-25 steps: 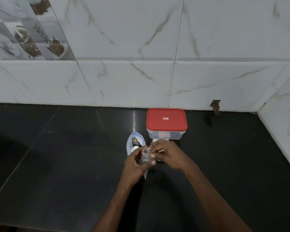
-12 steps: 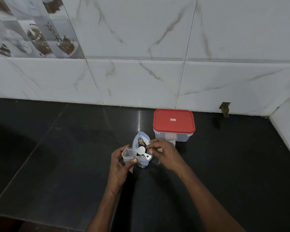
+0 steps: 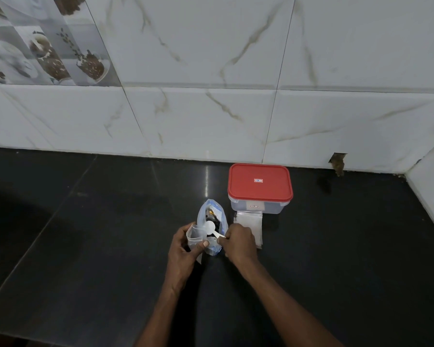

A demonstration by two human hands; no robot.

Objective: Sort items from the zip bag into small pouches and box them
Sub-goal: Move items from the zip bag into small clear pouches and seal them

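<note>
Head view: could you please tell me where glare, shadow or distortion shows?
In the head view, a narrow glare streak runs down the black counter left of the red-lidded box; a broad soft shadow darkens the counter's left side; wall tile joints bow, wide-angle distortion; the clear pouch in the left hand and the white scoop pinched by the right hand look sharp.

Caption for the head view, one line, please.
Left hand holds a small pouch open beside the zip bag; right hand pinches a white scoop; red-lidded box behind, closed.
</note>
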